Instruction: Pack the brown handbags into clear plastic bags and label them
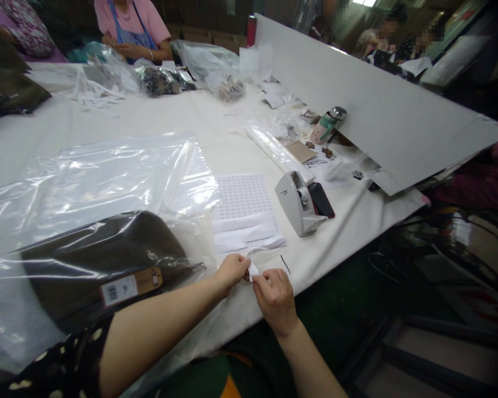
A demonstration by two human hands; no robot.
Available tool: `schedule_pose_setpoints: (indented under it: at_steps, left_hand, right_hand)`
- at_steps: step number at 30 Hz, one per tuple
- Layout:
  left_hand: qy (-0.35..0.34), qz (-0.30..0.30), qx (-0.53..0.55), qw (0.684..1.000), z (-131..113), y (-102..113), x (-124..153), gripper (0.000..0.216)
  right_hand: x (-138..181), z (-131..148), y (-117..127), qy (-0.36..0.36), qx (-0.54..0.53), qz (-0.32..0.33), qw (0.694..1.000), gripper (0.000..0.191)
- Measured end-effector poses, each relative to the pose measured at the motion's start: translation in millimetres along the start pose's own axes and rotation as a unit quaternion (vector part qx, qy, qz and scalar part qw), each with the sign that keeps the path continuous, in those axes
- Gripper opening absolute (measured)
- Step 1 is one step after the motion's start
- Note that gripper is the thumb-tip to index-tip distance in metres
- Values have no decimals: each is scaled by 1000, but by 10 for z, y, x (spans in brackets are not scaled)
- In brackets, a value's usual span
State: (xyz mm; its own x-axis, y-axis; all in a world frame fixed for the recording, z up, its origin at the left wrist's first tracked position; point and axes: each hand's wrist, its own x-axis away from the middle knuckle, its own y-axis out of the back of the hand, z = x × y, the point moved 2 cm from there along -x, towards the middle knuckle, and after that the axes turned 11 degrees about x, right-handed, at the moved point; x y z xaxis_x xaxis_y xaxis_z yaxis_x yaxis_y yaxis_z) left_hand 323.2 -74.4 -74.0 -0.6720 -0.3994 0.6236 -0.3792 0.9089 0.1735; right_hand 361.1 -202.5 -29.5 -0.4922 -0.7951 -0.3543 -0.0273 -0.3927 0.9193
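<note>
Between my two hands is a small white paper label [253, 270]. The fingers of my left hand [231, 272] pinch its left side, and my right hand [276, 296] pinches its lower right end. Just beyond them lie a printed label sheet [239, 196] and loose white strips [247, 232]. A dark brown bag [87, 249] in clear plastic lies left of my left arm, with a brown hang tag [152, 279] and a white barcode sticker [119, 290] on it. Any print on the small label is too blurred to read.
A white tape dispenser [296, 207] and a phone [321, 200] stand right of the sheet. Clear plastic bags [136, 171] cover the left. Farther off are a bottle [327, 124], a slanted white board [340, 83] and a person in pink [133, 25].
</note>
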Motion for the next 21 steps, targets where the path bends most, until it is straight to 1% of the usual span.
schedule_pose_setpoints:
  at_steps: [2,3,4,5,7,8,9,10,12,14,16,17,19,20,21]
  left_hand:
    - [-20,5,-14,1000,-51,29,50,39]
    - [-38,2,-22,999,-93,69,102,37]
    - [-60,-5,-32,998,-144,131,176,33]
    - [-87,-15,-42,995,-201,215,271,30]
    - [-143,-38,-60,987,-317,451,524,37]
    - [-175,-46,-72,981,-368,596,681,39]
    - [-216,-54,-93,970,-410,754,858,35]
    - [-262,-64,-124,955,-438,920,1054,28]
    - [-357,-96,-194,909,-428,1257,1488,17]
    - [-429,-164,-227,859,-307,1589,1936,16]
    - [-448,-275,-201,826,-69,1908,2324,16]
    - [-442,-342,-185,808,86,2055,2479,15]
    - [-401,-469,-172,768,435,2305,2688,14]
    - [-374,-514,-178,751,610,2401,2737,15]
    - [-347,-547,-190,738,774,2477,2752,18]
  right_hand:
    - [-14,18,104,-34,-80,-8,996,16]
    - [-24,32,153,-67,-144,-1,987,14]
    - [-39,51,195,-106,-220,16,970,12]
    - [-61,81,226,-144,-300,43,942,12]
    - [-148,187,261,-200,-450,111,863,17]
    - [-219,273,274,-211,-514,144,819,21]
    - [-309,382,291,-214,-572,172,773,25]
    - [-412,516,314,-212,-624,196,727,28]
    - [-635,857,380,-202,-706,240,635,29]
    - [-848,1275,465,-181,-760,284,556,28]
    - [-1025,1741,531,-151,-784,337,499,29]
    - [-1097,1984,546,-135,-787,367,477,30]
    - [-1206,2473,529,-104,-779,431,443,32]
    - [-1244,2712,495,-91,-771,464,428,34]
    - [-1274,2941,445,-80,-760,494,415,35]
